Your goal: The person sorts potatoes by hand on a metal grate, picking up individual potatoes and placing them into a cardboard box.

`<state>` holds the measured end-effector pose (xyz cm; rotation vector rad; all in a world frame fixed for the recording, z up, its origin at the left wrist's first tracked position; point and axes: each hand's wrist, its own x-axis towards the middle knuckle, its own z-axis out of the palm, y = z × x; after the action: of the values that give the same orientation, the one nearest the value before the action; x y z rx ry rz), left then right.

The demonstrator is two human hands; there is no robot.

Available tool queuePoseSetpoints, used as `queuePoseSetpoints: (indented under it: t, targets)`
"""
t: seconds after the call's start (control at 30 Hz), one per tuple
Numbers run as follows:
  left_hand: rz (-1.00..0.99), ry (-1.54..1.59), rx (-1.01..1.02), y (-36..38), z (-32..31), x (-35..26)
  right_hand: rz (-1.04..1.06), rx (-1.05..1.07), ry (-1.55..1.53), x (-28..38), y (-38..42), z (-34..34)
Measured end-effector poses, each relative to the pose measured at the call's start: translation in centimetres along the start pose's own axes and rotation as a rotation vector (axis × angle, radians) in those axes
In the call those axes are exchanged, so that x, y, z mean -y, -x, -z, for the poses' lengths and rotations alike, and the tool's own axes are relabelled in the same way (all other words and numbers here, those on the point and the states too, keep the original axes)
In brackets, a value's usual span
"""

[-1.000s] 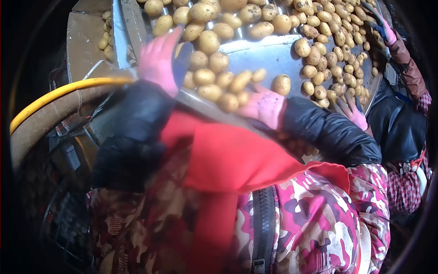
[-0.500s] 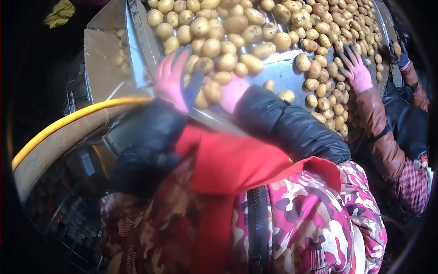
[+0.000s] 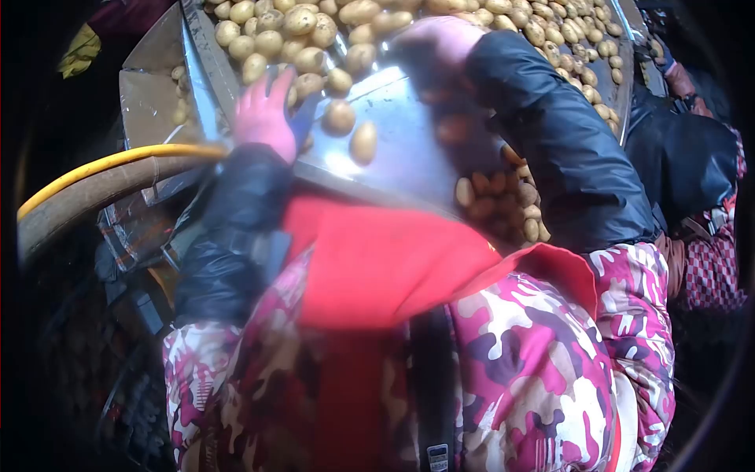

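Observation:
My left hand [image 3: 266, 116], in a pink glove with a dark thumb side, rests at the left of the metal table [image 3: 409, 130] with its fingers spread. Just right of it lie two loose potatoes, a round one [image 3: 339, 116] and an oval one [image 3: 363, 142]. My right hand [image 3: 444, 36], also in pink, stretches forward to the edge of the potato pile [image 3: 303, 27]. It is blurred, and its fingers are hidden.
A cardboard box [image 3: 149, 90] holding some potatoes stands at the left, near a yellow hose-like rim [image 3: 118, 164]. Beside my right forearm sits a cluster of potatoes [image 3: 503, 197]. Another person's arm [image 3: 683, 86] shows at the far right.
My right hand has moved forward and right, away from my left hand, to the pile. The potatoes between my hands have gone, baring more metal. The co-worker's near arm is now mostly hidden behind my sleeve.

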<state>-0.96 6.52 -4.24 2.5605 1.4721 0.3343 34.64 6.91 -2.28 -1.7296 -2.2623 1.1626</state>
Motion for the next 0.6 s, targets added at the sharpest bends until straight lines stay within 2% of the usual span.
queuePoseSetpoints:
  t: [0.03,0.1,0.17,0.2,0.23,0.27,0.3,0.37,0.43,0.5,0.57,0.6]
  targets:
    - [0.0,-0.002,0.007,-0.4,-0.4,-0.2,-0.157,-0.161,-0.416,-1.9,1.9,0.2]
    - [0.008,-0.02,0.015,-0.6,-0.7,0.3,-0.338,-0.214,-0.837,-1.8,3.5,0.7]
    - [0.008,-0.026,0.047,-0.7,-0.8,0.4,-0.395,-0.324,-0.567,-0.2,6.2,-0.4]
    - [0.018,-0.041,0.08,-0.8,-0.8,0.3,-0.377,-0.369,-0.515,-1.3,6.5,-3.1]
    - [0.029,-0.058,0.111,-0.9,-0.6,0.1,-0.198,-0.292,-0.124,-0.4,6.8,-3.7]
    - [0.043,-0.078,0.142,-1.1,-0.4,0.1,-0.24,-0.149,0.311,2.4,6.3,-4.0]
    - [0.045,-0.09,0.139,-1.2,-0.7,0.4,-0.27,-0.116,0.405,5.5,6.5,-5.2]
    - [0.054,-0.116,0.133,-1.1,-1.4,0.5,-0.256,-0.279,0.606,5.8,5.9,-10.2]
    - [0.113,-0.146,0.122,-1.0,-1.5,-0.8,-0.304,-0.253,0.588,5.9,5.6,-11.0]
    - [0.039,-0.176,0.043,-0.2,-3.4,-1.5,-0.344,-0.22,0.513,7.4,5.8,-10.6]
    - [-0.031,0.041,0.349,-0.2,0.1,-5.0,-0.373,-0.178,0.388,8.8,7.0,-8.4]
    - [-0.139,0.112,0.289,1.0,-1.2,-6.1,-0.312,-0.304,0.336,7.6,7.5,-8.9]
